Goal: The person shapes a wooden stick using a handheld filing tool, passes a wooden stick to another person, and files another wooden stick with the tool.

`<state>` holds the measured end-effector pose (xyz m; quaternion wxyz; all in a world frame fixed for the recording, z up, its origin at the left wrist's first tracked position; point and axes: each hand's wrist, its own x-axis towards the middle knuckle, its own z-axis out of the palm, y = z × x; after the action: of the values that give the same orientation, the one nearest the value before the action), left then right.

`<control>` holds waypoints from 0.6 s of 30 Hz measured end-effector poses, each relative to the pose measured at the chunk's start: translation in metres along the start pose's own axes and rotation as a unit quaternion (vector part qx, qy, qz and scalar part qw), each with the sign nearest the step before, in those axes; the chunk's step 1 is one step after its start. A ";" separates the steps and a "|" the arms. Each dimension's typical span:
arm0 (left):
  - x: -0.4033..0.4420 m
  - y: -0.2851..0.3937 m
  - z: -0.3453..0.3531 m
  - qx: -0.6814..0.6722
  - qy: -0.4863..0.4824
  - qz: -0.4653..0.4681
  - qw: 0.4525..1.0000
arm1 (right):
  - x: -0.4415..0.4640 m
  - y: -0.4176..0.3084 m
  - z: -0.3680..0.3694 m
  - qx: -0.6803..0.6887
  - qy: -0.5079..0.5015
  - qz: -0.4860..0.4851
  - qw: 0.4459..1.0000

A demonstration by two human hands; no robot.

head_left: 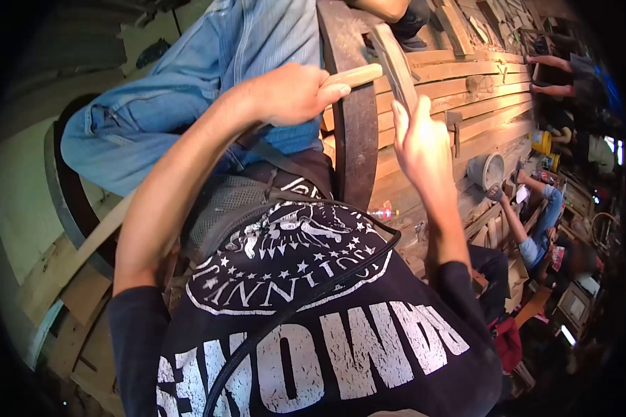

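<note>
My left hand (292, 94) is closed around a short, pale wooden stick (355, 75), whose blunt end points right over a dark beam. My right hand (424, 142) grips the lower end of a longer, flat wooden strip (394, 61) that slants up and left. The stick's tip is close to the strip's left edge; whether they touch, I cannot tell. Under both pieces runs the dark, worn beam (357, 132), beside my jeans-covered leg (188, 90). My fingers hide the gripped end of each piece.
Wooden planks (490, 80) cover the floor to the right. A hammer (455, 131), a grey bucket (492, 169) and a yellow bucket (540, 142) are there. Another person's legs (518, 215) extend from the right. A black cord (285, 316) crosses my shirt.
</note>
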<state>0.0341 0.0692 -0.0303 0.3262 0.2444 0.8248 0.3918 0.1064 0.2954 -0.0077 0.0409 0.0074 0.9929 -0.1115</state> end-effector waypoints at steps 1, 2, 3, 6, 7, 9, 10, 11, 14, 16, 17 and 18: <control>0.000 -0.005 0.002 0.003 0.012 0.013 1.000 | 0.016 0.001 -0.001 -0.013 0.012 -0.031 0.999; 0.000 -0.004 0.001 0.009 0.018 0.019 1.000 | 0.025 0.002 -0.003 -0.014 0.022 -0.033 0.999; 0.001 -0.003 -0.002 -0.004 0.001 0.001 1.000 | 0.034 0.004 -0.003 -0.008 0.013 -0.043 0.999; 0.000 -0.003 0.000 -0.010 -0.009 -0.004 1.000 | 0.027 0.020 -0.001 0.041 -0.019 -0.002 0.999; -0.001 -0.002 0.001 -0.020 -0.010 -0.011 1.000 | 0.018 0.033 0.002 0.044 -0.030 0.043 0.998; -0.001 0.004 -0.002 -0.017 0.003 -0.019 1.000 | -0.001 0.056 0.002 0.079 -0.049 0.093 0.991; -0.005 0.005 0.000 -0.015 0.002 -0.020 1.000 | -0.012 0.055 0.000 0.082 -0.049 0.094 0.991; -0.007 0.004 0.000 0.029 0.041 0.011 0.999 | -0.021 0.054 -0.002 0.106 -0.050 0.114 0.987; -0.015 0.014 0.007 0.159 0.110 0.057 0.979 | -0.035 0.049 -0.004 0.146 -0.043 0.137 0.979; -0.017 0.017 0.008 0.245 0.139 0.068 0.957 | -0.037 0.040 -0.001 0.178 -0.034 0.142 0.973; -0.014 0.016 0.008 0.241 0.120 0.040 0.962 | -0.036 0.036 0.001 0.170 -0.012 0.126 0.977; -0.013 0.015 0.008 0.236 0.101 0.014 0.966 | -0.035 0.029 0.000 0.172 -0.011 0.126 0.977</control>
<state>0.0503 0.0732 -0.0178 0.1687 0.2856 0.9190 0.2132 0.1416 0.3239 -0.0114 0.0635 0.1384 0.9495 -0.2744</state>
